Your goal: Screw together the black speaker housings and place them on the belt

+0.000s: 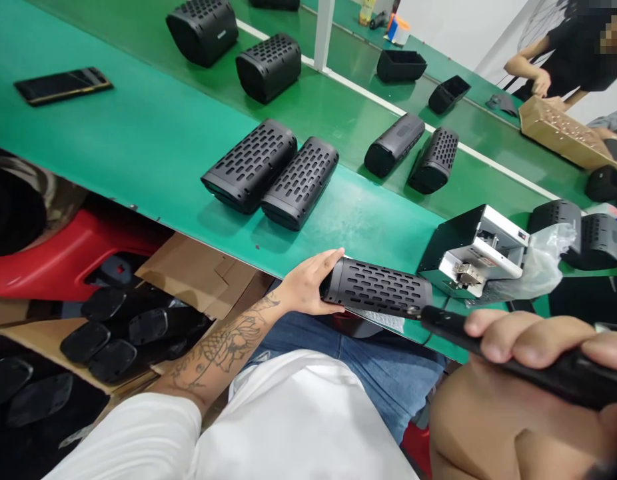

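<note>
Black slotted plastic housing (381, 288), clamped in left fingers (322, 265); black cylindrical handheld tool (449, 327), wrapped by right fingers (536, 347); beyond both, silver-and-black boxy metal machine (496, 243), label print illegible.

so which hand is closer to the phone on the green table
Left. The left hand, gripping one end of the black perforated casing, is right of the phone and lower in view; the right hand, holding a black tool, is much farther right.
</note>
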A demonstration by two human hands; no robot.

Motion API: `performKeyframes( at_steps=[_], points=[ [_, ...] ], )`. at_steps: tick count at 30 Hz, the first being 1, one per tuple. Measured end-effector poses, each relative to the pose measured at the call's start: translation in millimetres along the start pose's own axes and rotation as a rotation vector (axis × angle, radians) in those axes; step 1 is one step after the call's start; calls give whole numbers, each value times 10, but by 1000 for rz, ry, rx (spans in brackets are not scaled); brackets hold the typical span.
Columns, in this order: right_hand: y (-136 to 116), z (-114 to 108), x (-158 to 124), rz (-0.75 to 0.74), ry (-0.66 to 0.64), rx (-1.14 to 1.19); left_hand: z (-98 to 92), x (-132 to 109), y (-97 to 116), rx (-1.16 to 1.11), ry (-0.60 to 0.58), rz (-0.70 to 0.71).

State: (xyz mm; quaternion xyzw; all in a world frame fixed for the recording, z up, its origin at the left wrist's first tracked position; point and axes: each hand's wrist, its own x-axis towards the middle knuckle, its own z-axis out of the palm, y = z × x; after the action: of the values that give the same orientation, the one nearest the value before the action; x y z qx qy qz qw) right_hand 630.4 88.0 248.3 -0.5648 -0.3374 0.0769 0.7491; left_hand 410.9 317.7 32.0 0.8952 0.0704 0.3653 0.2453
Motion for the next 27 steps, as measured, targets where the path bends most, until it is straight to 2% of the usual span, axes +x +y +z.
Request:
performKeyframes(
  at_steps=[1,2,3,5,7,9,12,18,23,27],
  points=[
    [-61,149,-124,-13,-136,44,1,4,3,-4,-7,-6],
    [-98,317,-216,-73,-147,134,2,7,5,-7,-10,-11],
    [-107,492,-275,-34,-296,166,6,7,6,-9,-14,-17],
    [-51,813,-304,-48,-431,252,21,3,4,-18,-13,-21],
    [70,1040,-260,-81,-530,298,45,-6,-1,-28,-19,-28],
    [202,1161,-205,-133,-586,313,74,-15,-7,-27,-29,-40],
    [334,1213,-179,-148,-640,304,111,-21,-14,-15,-34,-46],
    [415,1201,-238,-189,-728,355,121,-10,-30,-10,9,-15],
    [531,1134,-235,-123,-836,370,104,-4,-1,-17,10,-17],
    [614,1068,-265,-103,-853,327,109,-32,-18,-15,3,-15]
  ],
)
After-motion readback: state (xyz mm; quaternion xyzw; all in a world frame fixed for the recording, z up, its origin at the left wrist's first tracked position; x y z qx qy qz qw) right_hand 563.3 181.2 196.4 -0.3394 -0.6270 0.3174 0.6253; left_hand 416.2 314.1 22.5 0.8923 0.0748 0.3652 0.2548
